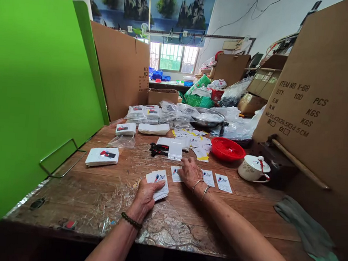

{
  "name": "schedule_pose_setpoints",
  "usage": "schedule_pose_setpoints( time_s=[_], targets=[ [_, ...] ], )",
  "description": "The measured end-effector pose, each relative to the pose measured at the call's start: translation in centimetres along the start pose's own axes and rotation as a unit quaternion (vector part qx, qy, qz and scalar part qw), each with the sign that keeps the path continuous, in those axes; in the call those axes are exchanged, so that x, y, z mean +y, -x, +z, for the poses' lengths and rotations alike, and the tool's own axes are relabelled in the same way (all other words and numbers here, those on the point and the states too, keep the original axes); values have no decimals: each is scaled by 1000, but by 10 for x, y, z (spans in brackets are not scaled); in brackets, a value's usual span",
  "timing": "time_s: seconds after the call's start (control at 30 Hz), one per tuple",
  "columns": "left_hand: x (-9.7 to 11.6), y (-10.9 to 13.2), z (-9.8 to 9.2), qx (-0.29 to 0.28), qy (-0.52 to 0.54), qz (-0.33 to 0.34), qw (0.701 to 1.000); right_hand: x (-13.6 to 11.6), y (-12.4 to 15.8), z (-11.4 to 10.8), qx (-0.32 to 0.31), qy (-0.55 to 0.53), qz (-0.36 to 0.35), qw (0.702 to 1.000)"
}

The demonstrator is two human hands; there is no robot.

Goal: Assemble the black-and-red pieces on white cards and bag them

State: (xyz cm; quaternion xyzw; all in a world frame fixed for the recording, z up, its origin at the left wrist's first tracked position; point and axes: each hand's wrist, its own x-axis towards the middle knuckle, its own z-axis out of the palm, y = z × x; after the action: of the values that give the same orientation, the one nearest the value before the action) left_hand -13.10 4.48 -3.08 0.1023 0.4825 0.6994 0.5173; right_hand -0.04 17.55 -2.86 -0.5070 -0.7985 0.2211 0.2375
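Observation:
My left hand (148, 191) is wrapped around a small stack of printed cards (161, 181), its thumb lying across the top card. The cards are white with a blue, red and black picture. To the right, my right hand (191, 172) is low over the table with bent, parted fingers, partly covering a single card (174, 174). It is the leftmost in a short row; another card (208, 178) and the rightmost card (223, 183) lie beyond the hand. Just past its fingertips is a white sleeve (175, 150), beside several black-and-red items (159, 149).
A card stack (102, 156) lies at left, near a metal wire stand (63, 159). Behind are loose cards (195, 142), bagged packs (151, 113) and a red basket (227, 149). A lidded cup (254, 168) and a grey cloth (305, 227) are at right. Cardboard sheets (121, 69) flank the table.

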Motion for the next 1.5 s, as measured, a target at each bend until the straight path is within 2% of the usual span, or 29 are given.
schedule_pose_setpoints(
  time_s=[0.07, 0.13, 0.23, 0.33, 0.43, 0.5, 0.6, 0.73, 0.8, 0.93, 1.07, 1.2, 1.33, 1.5],
  targets=[
    [-3, 0, 3, 2, 0, 19, 1000, -6, 8, 0, -12, -44, -37, 998],
    [-5, 2, 7, 2, 4, 33, 999, -12, 17, 2, -65, -134, -54, 987],
    [-6, 7, 12, -20, 15, 41, 999, -18, 28, 6, -125, -224, -32, 966],
    [-6, 12, 14, -49, 30, 23, 998, -18, 35, 6, -142, -293, -4, 946],
    [-5, 14, 11, -49, 37, -1, 998, -15, 39, 3, -165, -350, 25, 922],
    [-5, 16, 11, -49, 33, -2, 998, -10, 41, 0, -165, -352, 47, 920],
    [-7, 18, 15, -53, 24, -6, 998, -1, 45, -2, -132, -329, 66, 933],
    [-13, 23, 25, -94, 23, -30, 995, 11, 55, -8, -84, -323, 72, 940],
    [-16, 23, 28, -93, 22, -25, 995, 14, 61, -13, -91, -344, 87, 930],
    [-19, 21, 28, -46, 15, 1, 999, 11, 70, -20, -143, -418, 115, 889],
    [-17, 19, 23, -39, 26, 9, 999, 5, 67, -18, -146, -454, 115, 871],
    [-8, 19, 14, -32, 39, 17, 999, -1, 56, -7, -113, -417, 111, 895],
    [6, 15, 0, 18, 55, 39, 998, -4, 39, -1, -50, -314, 74, 945],
    [20, 9, -22, 76, 64, 73, 992, -11, 12, 8, -27, -218, 41, 975]
  ],
)
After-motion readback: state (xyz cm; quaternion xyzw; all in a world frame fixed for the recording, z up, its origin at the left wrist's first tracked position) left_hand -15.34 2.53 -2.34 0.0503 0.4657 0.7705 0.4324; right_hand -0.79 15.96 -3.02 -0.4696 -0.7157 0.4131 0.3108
